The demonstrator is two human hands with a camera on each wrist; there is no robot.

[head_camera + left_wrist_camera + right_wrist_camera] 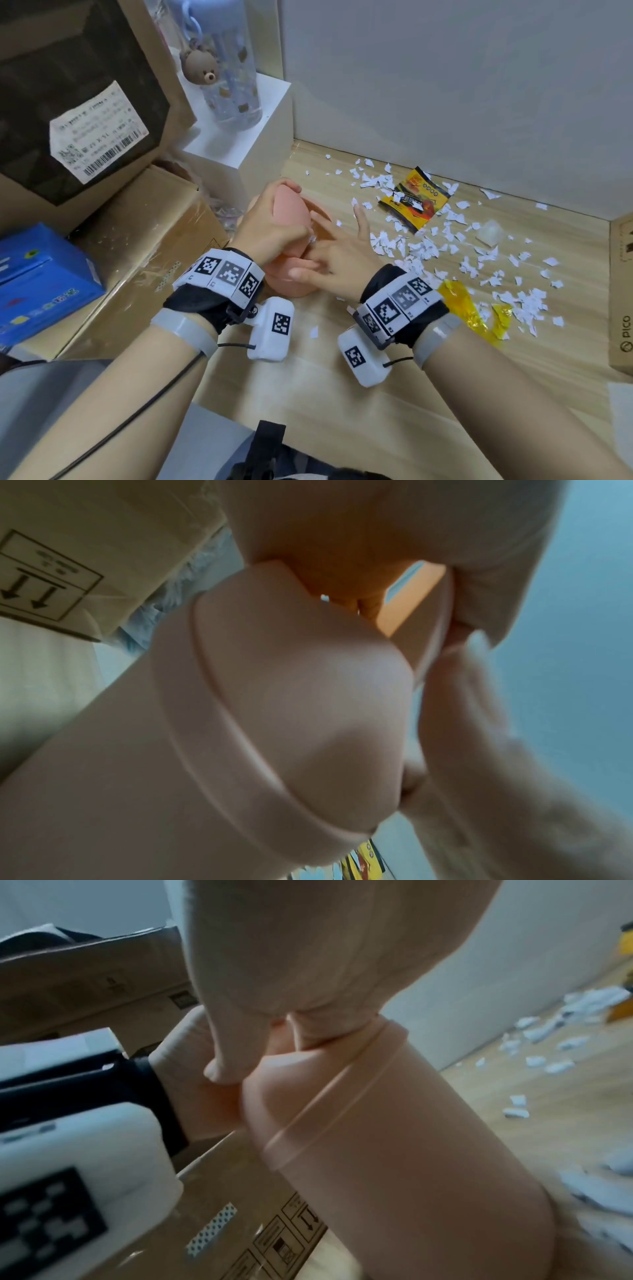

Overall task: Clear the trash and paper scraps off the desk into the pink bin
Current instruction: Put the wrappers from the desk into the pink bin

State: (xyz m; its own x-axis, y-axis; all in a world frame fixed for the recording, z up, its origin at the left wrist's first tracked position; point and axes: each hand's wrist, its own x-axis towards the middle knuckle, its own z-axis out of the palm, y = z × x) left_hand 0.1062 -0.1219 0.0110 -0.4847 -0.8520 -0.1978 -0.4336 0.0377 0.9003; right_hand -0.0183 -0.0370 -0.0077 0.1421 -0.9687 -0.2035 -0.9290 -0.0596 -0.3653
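1. The pink bin (291,270) stood on the table (394,394) at its left edge, against the taped cardboard box (144,246). Both hands were gathered at its top.

2. The left hand (270,222) gripped the bin's domed swing lid (289,209), fingers curled over the lid's far edge and thumb toward the near side. The lid appeared tipped up, leaving the opening exposed on the right side.

3. The right hand (332,260) hovered over that opening with its fingers spread and mostly straight, index extended forward. A small white scrap sat at the fingertips beside the left thumb; whether it was pinched or merely stuck to the skin could not be told.

4. The paper scraps (445,246) lay scattered to the right of the bin, running from near the right hand's fingertips out toward the far right corner. Among them:
   - a yellow snack wrapper (414,198), lying flat, long axis diagonal, ahead and right of the right hand;
   - a crumpled gold foil strip (469,308), just right of the right wrist;
   - a small clear plastic wad (491,233), farther right.

5. Judgement: the right hand was the nearer to all remaining trash, and the left was occupied holding the lid. The next pick would call for a rightward reach by the right hand and a return leftward to the opening.
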